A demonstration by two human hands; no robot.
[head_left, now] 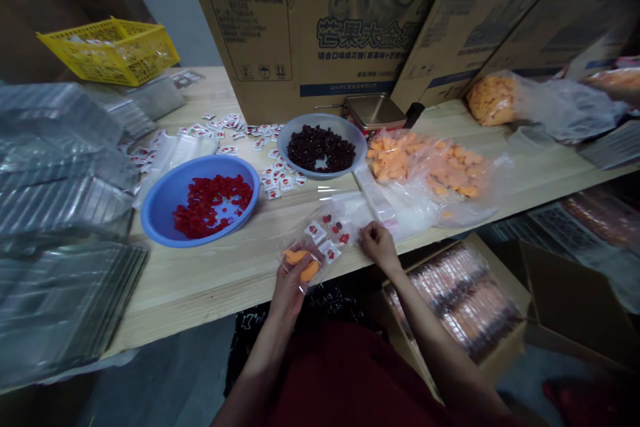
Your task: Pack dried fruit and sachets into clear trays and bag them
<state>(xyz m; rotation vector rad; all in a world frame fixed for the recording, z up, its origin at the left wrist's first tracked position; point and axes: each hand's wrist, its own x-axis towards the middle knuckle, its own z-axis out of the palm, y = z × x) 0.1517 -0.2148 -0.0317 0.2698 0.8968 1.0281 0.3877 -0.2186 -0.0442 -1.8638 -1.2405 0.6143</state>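
My left hand (pixel 289 285) grips the near end of a clear plastic pack (pixel 320 267) above the table edge. Two orange candy pieces (pixel 296 257) show beside my fingers in it. Farther up lie white printed sachets (pixel 315 232) and a few red and dark candies (pixel 343 238), seemingly inside clear plastic too. My right hand (pixel 380 245) is closed just right of these, fingers pinched together; what they hold is hidden. Beyond it are flat clear plastic bags (pixel 410 213).
Behind stand a blue basin of red candies (pixel 213 207), a bowl of dark candies (pixel 320 147) and a scale (pixel 375 112). An open bag of orange candies (pixel 450 167) lies right. Clear trays (pixel 55 213) are stacked left. Below right is a carton of packs (pixel 465 300).
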